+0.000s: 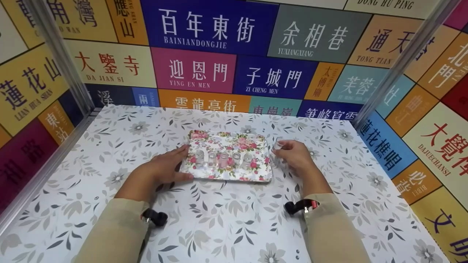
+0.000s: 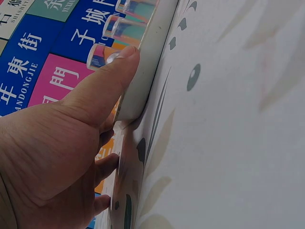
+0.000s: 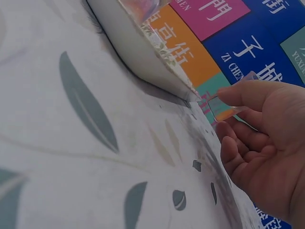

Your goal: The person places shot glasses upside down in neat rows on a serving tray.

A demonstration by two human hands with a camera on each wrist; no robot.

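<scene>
A white tray (image 1: 226, 140) with a rose pattern lies on the table, bearing several small clear cups (image 1: 224, 157) in a row along its near half. My left hand (image 1: 162, 168) rests at the tray's near left corner, its fingers along the left side and its thumb at the front rim. The left wrist view shows that thumb (image 2: 112, 74) straight against the rim, close to the nearest cup (image 2: 97, 56). Just off the tray's right side, my right hand (image 1: 294, 155) pinches a small clear cup (image 3: 223, 109) between thumb and fingers, partly hidden by them.
The table (image 1: 219, 219) has a white covering printed with grey leaves and flowers. Upright panels with coloured place-name blocks (image 1: 208, 23) enclose it at the back and both sides, joined by metal posts (image 1: 398, 62). Both wrists wear black camera mounts (image 1: 157, 217).
</scene>
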